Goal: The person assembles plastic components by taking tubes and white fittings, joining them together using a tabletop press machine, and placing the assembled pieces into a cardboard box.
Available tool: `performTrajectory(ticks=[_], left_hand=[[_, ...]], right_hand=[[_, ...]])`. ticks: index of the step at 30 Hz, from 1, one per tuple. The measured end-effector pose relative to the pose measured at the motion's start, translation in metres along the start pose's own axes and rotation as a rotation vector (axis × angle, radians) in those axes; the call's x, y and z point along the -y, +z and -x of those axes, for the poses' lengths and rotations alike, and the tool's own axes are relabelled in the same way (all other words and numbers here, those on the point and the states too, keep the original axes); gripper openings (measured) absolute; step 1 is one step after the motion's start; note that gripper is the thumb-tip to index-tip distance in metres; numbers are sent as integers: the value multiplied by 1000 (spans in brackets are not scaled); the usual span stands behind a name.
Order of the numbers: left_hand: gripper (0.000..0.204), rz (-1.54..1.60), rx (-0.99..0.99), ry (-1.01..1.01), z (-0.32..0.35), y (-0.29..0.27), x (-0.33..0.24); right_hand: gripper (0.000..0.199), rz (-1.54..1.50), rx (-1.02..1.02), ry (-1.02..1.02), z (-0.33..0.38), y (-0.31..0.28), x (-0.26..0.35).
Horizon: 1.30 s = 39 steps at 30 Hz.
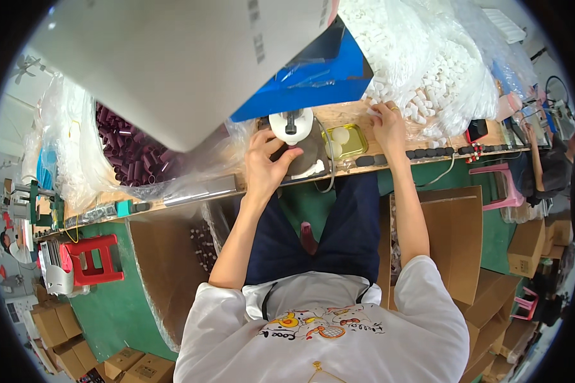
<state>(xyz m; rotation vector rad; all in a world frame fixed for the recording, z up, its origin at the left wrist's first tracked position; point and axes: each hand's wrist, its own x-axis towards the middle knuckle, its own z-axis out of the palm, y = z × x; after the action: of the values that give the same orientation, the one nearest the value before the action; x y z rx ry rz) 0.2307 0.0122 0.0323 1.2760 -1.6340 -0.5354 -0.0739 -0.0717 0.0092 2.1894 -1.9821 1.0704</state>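
Note:
My left hand [266, 165] is curled at the left side of a small bench machine with a round white head [291, 126]. Its thumb reaches below the head; whatever lies between thumb and fingers is dark and hard to make out. Over by the pile of small white cylindrical pieces [421, 105], my right hand [388, 131] pinches a small white piece [372, 112] at its fingertips. Between the two hands, a yellow-rimmed tray [358, 142] holds pale round discs [340, 136].
Dark purple tubes [131, 153] lie in clear plastic at the left. A blue bin [306, 80] and a large pale panel [172, 57] block the upper view. Open cartons [450, 236] flank my legs. A red stool [96, 260] stands left, a person [552, 166] works far right.

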Motion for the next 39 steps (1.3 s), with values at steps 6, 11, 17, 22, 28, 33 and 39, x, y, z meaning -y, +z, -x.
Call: performTrajectory(ticks=[6, 11, 17, 22, 28, 33, 39], left_hand=[[31, -154, -40, 49, 3, 1, -13], [49, -27, -18, -127, 18, 2, -26], [60, 68, -154, -144, 31, -10, -22], [31, -111, -173, 14, 10, 7, -19], [32, -28, -31, -46, 10, -23, -67], [37, -831, 215, -596, 94, -157, -53], [42, -661, -241, -286, 56, -159, -5]], right_hand=[[20, -45, -5, 19, 1, -1, -3], [21, -126, -58, 46, 2, -3, -7], [17, -420, -205, 251, -6, -14, 6], [15, -1054, 5, 349, 10, -7, 49], [19, -1170, 366, 308, 33, 4, 118], [25, -1020, 330, 133, 36, 15, 137], [15, -656, 260, -193, 33, 8, 154]])
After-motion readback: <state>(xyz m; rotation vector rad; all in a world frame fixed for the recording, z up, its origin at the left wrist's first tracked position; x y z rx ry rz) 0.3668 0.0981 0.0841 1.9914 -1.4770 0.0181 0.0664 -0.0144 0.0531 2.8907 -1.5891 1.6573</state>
